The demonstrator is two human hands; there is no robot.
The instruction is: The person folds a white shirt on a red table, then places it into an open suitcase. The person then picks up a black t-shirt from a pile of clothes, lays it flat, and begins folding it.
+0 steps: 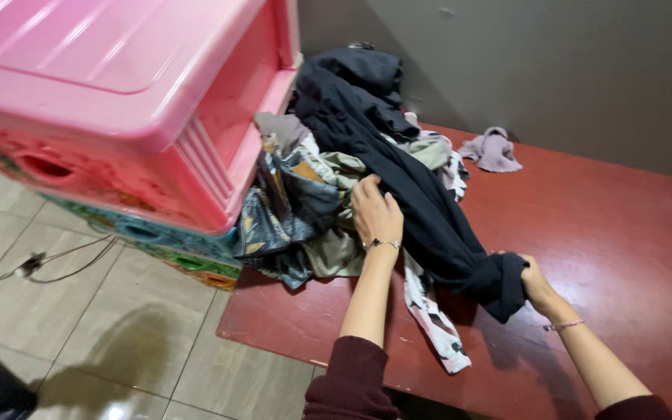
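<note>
Beside the pink basket (118,101), our left hand (375,214) presses spread on the clothes pile (313,202); our right hand (537,284) seemingly grips the dark garment (421,194), pulling it free. Next calls for lifting it clear.

Not seeing any packages, labels, signs or screens from my end, honestly. Nothing boxed or wrapped, nothing stuck on or printed that I can pick out, no display anywhere in view.
</note>
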